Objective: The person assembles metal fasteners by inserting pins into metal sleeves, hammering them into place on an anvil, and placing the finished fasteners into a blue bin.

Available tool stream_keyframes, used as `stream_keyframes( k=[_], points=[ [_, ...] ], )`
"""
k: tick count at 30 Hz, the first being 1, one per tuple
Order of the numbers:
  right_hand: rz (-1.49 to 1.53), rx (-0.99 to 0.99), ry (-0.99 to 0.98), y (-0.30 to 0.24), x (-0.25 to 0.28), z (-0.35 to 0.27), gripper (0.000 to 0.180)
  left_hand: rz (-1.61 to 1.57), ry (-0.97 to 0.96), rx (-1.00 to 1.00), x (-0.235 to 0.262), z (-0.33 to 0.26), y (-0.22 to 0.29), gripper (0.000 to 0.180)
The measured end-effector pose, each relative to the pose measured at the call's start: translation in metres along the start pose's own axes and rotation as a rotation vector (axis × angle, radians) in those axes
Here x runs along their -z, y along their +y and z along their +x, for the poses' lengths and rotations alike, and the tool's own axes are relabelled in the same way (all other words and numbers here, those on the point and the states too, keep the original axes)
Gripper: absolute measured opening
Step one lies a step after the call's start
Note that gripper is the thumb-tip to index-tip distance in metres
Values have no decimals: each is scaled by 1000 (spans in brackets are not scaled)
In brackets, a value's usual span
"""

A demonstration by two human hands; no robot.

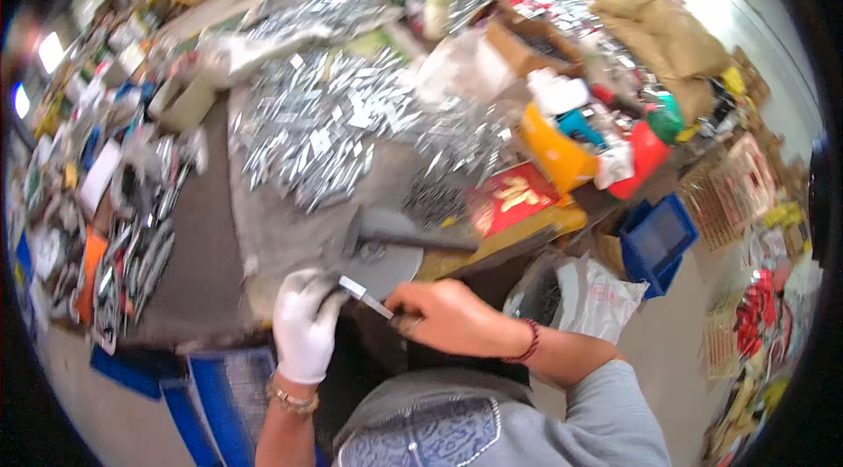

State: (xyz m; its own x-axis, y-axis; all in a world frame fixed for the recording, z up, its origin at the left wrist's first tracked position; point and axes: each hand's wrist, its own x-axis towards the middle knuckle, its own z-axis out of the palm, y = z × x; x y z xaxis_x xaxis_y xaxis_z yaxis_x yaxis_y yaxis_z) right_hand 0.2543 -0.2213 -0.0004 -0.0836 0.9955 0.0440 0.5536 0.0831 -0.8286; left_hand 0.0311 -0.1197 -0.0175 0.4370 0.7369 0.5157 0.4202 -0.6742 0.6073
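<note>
In front of my body, a slim silver metal piece (354,287) spans the gap between my hands. It is flat and bright toward the left, and narrows to a thin strip toward the right. My left hand (303,326), in a white glove with dark fingertips, pinches its left end. The bare fingers of my right hand (457,318) are closed around the other end, mostly hiding what lies in them. Just beyond, a hammer (421,240) with a dark handle rests on a round grey plate (386,267) at the bench edge.
Many loose shiny metal pieces (334,116) are heaped on the bench. Right of them lie a red packet (511,197) and a yellow container (553,151). Below stand a white plastic bag (597,300) and blue crates (659,239). Mixed metal parts (132,274) crowd the left.
</note>
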Motion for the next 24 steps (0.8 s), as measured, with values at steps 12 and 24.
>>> stream_keyframes(
  k=[12,24],
  points=[
    [522,-416,-114,-21,-17,-13,28,-791,-18,912,-16,-35,35,61],
    [-167,179,163,-20,-41,-6,42,-796,261,696,9,-76,-6,68]
  ],
)
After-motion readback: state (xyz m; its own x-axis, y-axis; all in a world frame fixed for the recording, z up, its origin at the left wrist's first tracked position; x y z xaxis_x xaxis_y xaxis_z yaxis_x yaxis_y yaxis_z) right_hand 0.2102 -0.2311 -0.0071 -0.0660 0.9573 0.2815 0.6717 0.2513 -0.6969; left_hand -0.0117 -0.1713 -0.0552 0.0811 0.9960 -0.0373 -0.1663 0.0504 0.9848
